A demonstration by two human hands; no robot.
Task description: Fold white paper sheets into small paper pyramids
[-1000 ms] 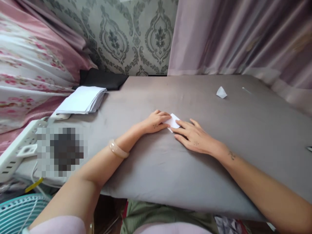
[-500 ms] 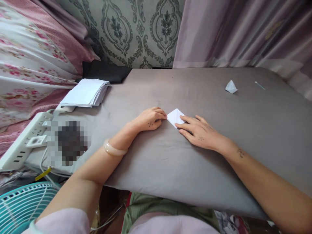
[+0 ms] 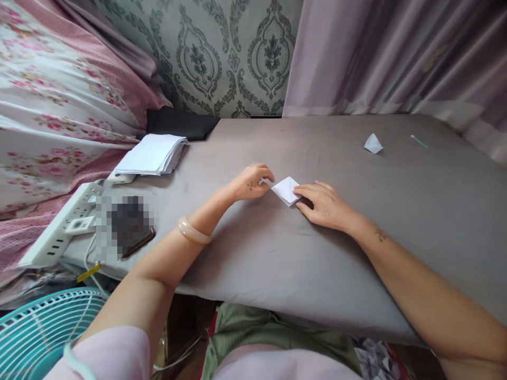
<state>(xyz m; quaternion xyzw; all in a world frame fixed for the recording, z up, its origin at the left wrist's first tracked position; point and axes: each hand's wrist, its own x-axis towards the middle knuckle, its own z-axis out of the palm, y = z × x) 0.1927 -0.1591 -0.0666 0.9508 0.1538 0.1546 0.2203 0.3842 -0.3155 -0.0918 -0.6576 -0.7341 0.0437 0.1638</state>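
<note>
A small white folded paper (image 3: 285, 190) lies diamond-shaped on the grey cloth, a crease running down its middle. At its left corner, my left hand (image 3: 252, 182) has its fingers curled, with a thin white point of the paper between thumb and forefinger. My right hand (image 3: 328, 206) grips the right corner, fingers on top and thumb at the lower edge. A second folded white paper piece (image 3: 373, 144) stands apart toward the back right.
A stack of white paper (image 3: 150, 153) lies at the left, before a black folded item (image 3: 180, 123). Near the left edge are a power strip (image 3: 65, 227) and a blurred dark device (image 3: 137, 243). A cotton swab (image 3: 419, 141) lies back right. A turquoise fan (image 3: 51, 332) stands below left.
My left hand has lifted slightly at the left corner, pulling out a thin point of paper. My right hand has shifted to the paper's right corner, its thumb now at the lower edge.
</note>
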